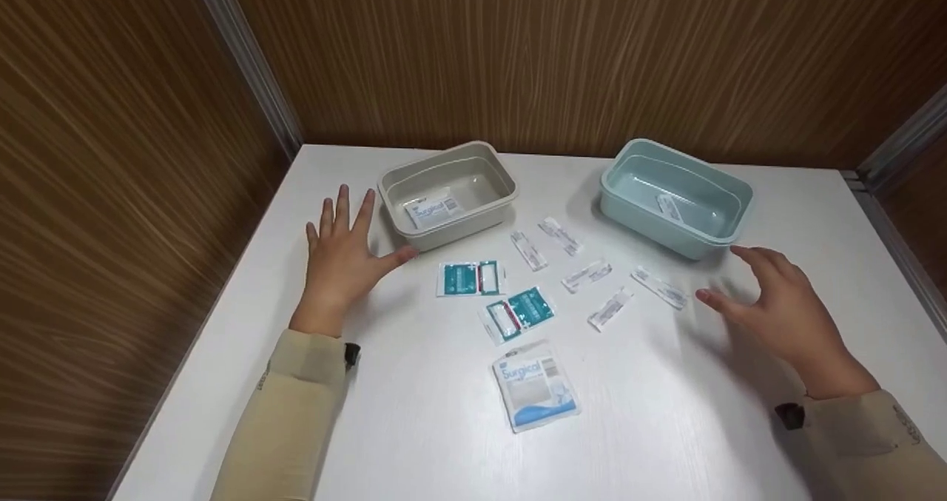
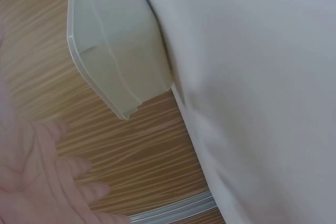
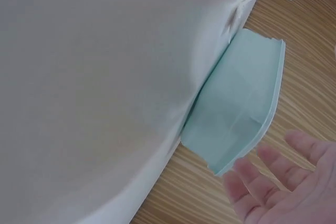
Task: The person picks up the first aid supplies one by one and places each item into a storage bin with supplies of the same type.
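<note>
Fingers spread, my left hand (image 1: 344, 260) hovers just left of the beige bin (image 1: 462, 227) and holds nothing. The bin contains a white packet labelled Surgical (image 1: 436, 211). My right hand (image 1: 788, 308) is by the near right corner of the light blue bin (image 1: 651, 229), its fingers loosely bent and nothing in them. One slim white sachet (image 1: 669, 208) lies in that bin. Between the hands lie several slim white sachets (image 1: 587, 276), two green-and-white packets (image 1: 471, 278) and a larger Surgical packet (image 1: 536, 386). The left wrist view shows the open palm (image 2: 31, 177).
All of this sits on a white table (image 1: 414, 427). Wood-grain panels (image 1: 547, 57) rise behind it and on the left, with metal strips (image 1: 248, 57) at the corners.
</note>
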`<state>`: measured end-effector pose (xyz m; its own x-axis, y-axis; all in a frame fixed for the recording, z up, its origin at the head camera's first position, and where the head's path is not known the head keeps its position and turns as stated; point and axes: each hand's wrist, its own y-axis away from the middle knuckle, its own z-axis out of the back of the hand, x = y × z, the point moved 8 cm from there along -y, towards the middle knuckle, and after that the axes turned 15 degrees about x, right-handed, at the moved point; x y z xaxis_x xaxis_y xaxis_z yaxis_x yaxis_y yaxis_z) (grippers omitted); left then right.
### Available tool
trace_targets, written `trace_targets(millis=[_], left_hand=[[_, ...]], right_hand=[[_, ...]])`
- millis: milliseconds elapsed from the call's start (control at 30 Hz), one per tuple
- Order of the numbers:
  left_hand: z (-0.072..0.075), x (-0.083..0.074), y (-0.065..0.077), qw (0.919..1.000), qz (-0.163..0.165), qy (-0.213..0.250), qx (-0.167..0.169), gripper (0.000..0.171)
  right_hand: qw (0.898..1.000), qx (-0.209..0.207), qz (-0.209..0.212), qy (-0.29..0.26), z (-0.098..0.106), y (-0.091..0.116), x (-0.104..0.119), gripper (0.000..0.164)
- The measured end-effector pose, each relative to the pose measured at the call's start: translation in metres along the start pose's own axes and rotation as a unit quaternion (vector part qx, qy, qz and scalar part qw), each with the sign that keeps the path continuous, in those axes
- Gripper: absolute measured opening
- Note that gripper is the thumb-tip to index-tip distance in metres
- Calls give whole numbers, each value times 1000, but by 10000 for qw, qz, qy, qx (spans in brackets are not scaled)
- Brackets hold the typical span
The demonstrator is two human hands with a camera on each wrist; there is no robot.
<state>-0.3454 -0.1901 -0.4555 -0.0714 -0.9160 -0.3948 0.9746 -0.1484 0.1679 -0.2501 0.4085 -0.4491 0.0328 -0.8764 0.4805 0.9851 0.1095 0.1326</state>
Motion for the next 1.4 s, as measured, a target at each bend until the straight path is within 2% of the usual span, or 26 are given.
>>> trace_targets(millis=[167, 400, 567, 733, 833, 967, 1133, 1300, 1400], left_hand=[[7, -5, -23, 9993, -76, 298, -214, 127], [2, -2, -44, 9973, -153, 681, -233, 127], [-8, 3, -48, 9943, -244, 1025, -144, 129], [-18, 8, -49, 9924, -179, 1212, 109, 127], [-18, 5, -51, 9913, -227, 1294, 119, 124], [-15, 1, -55, 9907, -274, 1331, 33, 123], [-17, 2, -56, 9913, -175, 1304, 73, 124], [-16, 2, -58, 9897, -206, 1416, 78, 126], [-16, 5, -58, 9889, -191, 1474, 78, 126]], right_hand=[[9998, 204, -47, -10, -7, -9, 3, 99], [9969, 756, -170, -159, -19, -29, 10, 110], [9935, 1134, -107, -14, -31, -38, 14, 103], [9890, 1441, -22, 341, -47, -40, 18, 73], [9879, 1501, -110, 373, -50, -41, 17, 61], [9878, 1484, -201, 425, -48, -40, 17, 60], [9882, 1444, -134, 486, -48, -38, 17, 52], [9898, 1379, -113, 330, -46, -40, 18, 46], [9879, 1521, -208, 233, -47, -44, 19, 45]])
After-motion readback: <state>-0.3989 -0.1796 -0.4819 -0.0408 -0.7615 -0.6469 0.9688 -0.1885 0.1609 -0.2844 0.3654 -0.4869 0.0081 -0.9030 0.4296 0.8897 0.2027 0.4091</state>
